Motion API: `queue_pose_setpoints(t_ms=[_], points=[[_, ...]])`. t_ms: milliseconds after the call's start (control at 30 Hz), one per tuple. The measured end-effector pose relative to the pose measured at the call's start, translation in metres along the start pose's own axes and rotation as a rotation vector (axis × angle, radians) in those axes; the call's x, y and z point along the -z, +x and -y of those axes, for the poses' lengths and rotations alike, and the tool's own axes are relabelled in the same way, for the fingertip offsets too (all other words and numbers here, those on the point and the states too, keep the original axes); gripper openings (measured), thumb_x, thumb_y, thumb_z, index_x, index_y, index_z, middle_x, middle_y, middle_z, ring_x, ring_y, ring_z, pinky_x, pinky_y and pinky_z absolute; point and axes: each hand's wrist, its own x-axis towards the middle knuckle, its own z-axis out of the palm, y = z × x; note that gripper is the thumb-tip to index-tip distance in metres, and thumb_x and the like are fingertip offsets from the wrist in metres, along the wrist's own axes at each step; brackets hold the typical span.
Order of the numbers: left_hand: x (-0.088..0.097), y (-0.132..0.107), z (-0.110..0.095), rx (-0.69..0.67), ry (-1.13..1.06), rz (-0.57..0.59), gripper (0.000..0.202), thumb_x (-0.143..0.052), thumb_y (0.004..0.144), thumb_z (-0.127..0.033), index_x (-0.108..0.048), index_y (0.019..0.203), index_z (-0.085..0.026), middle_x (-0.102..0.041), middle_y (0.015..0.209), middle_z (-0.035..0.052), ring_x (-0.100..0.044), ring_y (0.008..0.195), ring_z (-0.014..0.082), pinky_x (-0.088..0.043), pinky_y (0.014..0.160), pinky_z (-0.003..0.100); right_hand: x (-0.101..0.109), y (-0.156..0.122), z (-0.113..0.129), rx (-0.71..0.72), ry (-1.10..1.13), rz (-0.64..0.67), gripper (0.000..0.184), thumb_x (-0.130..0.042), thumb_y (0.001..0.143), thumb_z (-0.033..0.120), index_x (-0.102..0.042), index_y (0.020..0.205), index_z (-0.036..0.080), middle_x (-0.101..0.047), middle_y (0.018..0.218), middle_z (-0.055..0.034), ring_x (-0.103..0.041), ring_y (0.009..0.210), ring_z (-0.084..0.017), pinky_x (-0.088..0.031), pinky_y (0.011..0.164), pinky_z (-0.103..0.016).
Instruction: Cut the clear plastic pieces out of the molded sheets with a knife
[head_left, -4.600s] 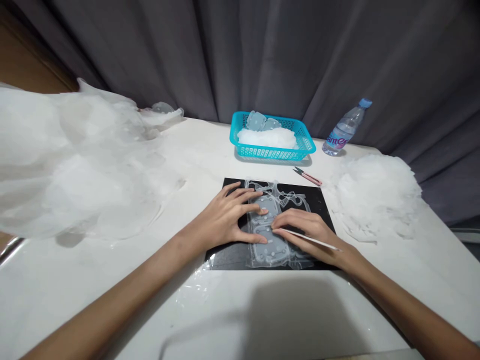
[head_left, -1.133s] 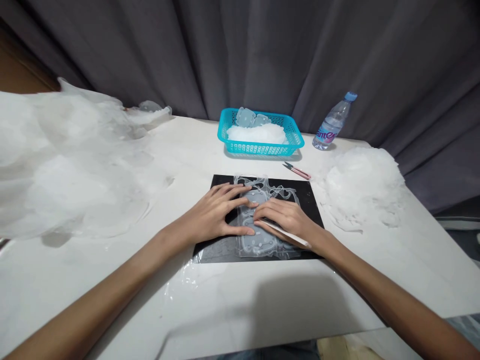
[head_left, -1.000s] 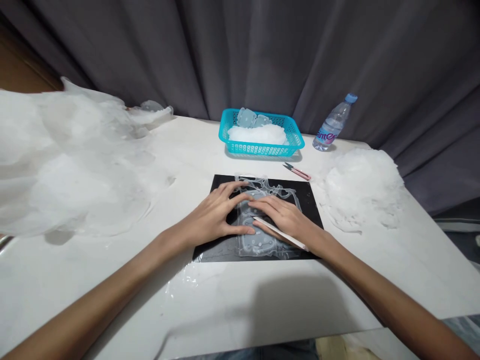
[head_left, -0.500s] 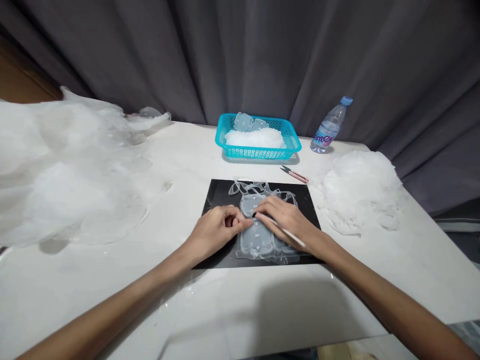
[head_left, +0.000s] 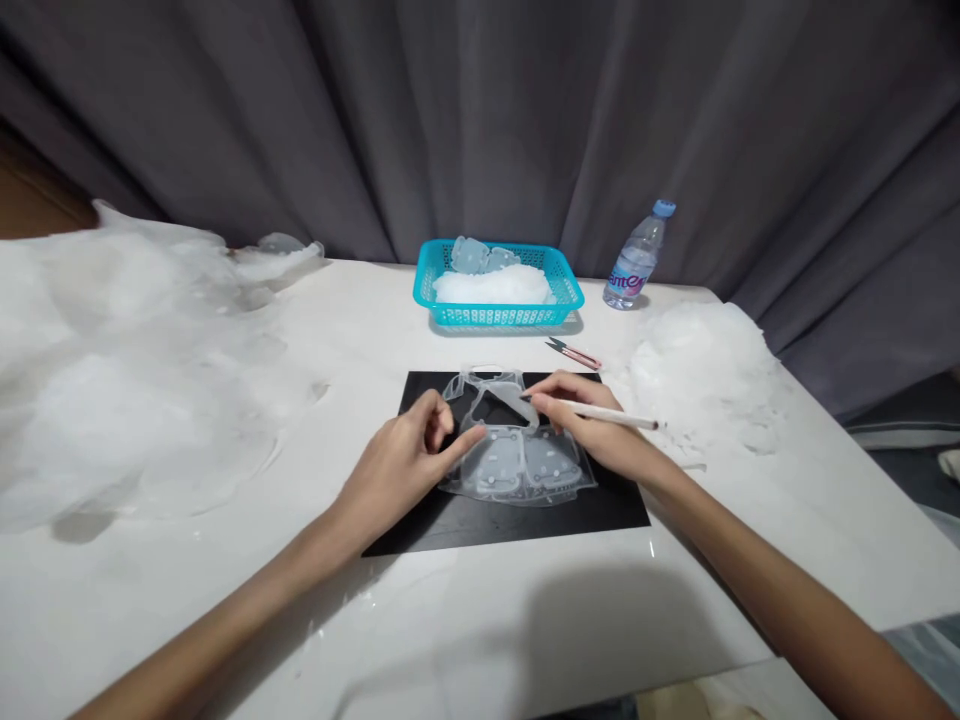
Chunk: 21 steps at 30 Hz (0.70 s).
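Observation:
A clear moulded plastic sheet point(head_left: 517, 462) with pad-shaped sections lies on a black mat point(head_left: 517, 505) in the middle of the white table. My left hand point(head_left: 397, 465) is curled, its thumb and fingers pinching the sheet's left edge. My right hand point(head_left: 581, 420) holds a thin white stick tool point(head_left: 607, 412) like a pen, its tip at the sheet's upper part, and its fingers pinch a loose strip of the plastic there. The sheet's far end is lifted and crumpled.
A turquoise basket point(head_left: 496, 290) with white plastic pieces stands behind the mat. Small pink snips point(head_left: 574, 352) lie beside it, a water bottle point(head_left: 636, 258) further right. Heaps of white plastic scrap lie at the left point(head_left: 127, 360) and right point(head_left: 694, 375). A grey curtain hangs behind.
My left hand went from lying flat on the sheet to pinching its left edge. My right hand moved up with the stick, and the sheet's far part got pulled up and bunched.

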Motion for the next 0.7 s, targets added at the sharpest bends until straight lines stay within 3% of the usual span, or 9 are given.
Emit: queue_pose_setpoints(t_ms=[133,233,300,400,500,600,700], points=[[-0.006,-0.002,-0.013,0.084,-0.418,0.185,0.059,-0.043,0.100,-0.071,-0.068,0.094,-0.018,-0.073,0.083,0.0063,-0.069,0.073,0.0209,-0.048,0.060,0.028,-0.023,-0.018,0.014,-0.034,0.071,0.093,0.020,-0.063,0.100,0.037,-0.073,0.107,0.021,-0.068,0.084,0.0007,-0.058,0.071,-0.013,-0.044,0.066,-0.026],[-0.009,0.001,-0.014,0.153,-0.604,0.259,0.055,-0.058,0.095,-0.067,-0.074,0.096,-0.014,-0.078,0.094,0.0108,-0.073,0.083,0.0229,-0.054,0.066,0.028,-0.029,-0.024,0.019,-0.015,0.070,0.239,0.024,-0.063,0.102,0.040,-0.074,0.116,0.025,-0.071,0.092,-0.0002,-0.061,0.078,-0.015,-0.047,0.071,-0.027],[-0.010,0.003,-0.011,0.164,-0.693,0.264,0.044,-0.072,0.090,-0.057,-0.077,0.101,-0.015,-0.080,0.099,0.0106,-0.074,0.089,0.0227,-0.056,0.073,0.027,-0.021,-0.023,0.019,0.004,0.044,0.270,0.032,-0.063,0.102,0.045,-0.072,0.128,0.029,-0.071,0.092,0.0002,-0.062,0.079,-0.016,-0.048,0.072,-0.029],[-0.009,0.003,-0.007,0.204,-0.816,0.237,0.038,-0.082,0.085,-0.046,-0.079,0.107,-0.015,-0.081,0.108,0.0117,-0.076,0.097,0.0236,-0.059,0.084,0.029,0.002,-0.016,0.015,0.097,-0.068,0.098,0.046,-0.040,0.110,0.053,-0.076,0.123,0.029,-0.069,0.092,-0.0036,-0.064,0.089,-0.020,-0.051,0.086,-0.037],[-0.010,0.002,-0.007,0.253,-0.930,0.226,0.034,-0.084,0.084,-0.042,-0.080,0.101,-0.013,-0.081,0.109,0.0136,-0.076,0.101,0.0248,-0.058,0.097,0.034,0.013,-0.010,0.005,0.221,-0.333,-0.094,0.061,-0.025,0.112,0.051,-0.080,0.108,0.026,-0.066,0.107,-0.0098,-0.057,0.113,-0.027,-0.042,0.110,-0.050],[-0.012,0.000,-0.010,0.272,-1.046,0.205,0.029,-0.087,0.083,-0.037,-0.080,0.096,-0.012,-0.082,0.106,0.0136,-0.077,0.105,0.0260,-0.056,0.106,0.038,0.002,-0.012,-0.002,0.250,-0.456,-0.008,0.042,-0.035,0.112,0.042,-0.073,0.112,0.022,-0.063,0.117,-0.0123,-0.054,0.117,-0.028,-0.044,0.109,-0.051],[-0.014,-0.001,-0.013,0.276,-1.086,0.150,0.029,-0.088,0.081,-0.035,-0.078,0.096,-0.011,-0.082,0.105,0.0133,-0.078,0.102,0.0260,-0.058,0.106,0.040,-0.018,-0.017,-0.003,0.212,-0.407,0.120,0.025,-0.042,0.111,0.032,-0.064,0.114,0.021,-0.065,0.115,-0.0107,-0.056,0.111,-0.026,-0.047,0.101,-0.046]])
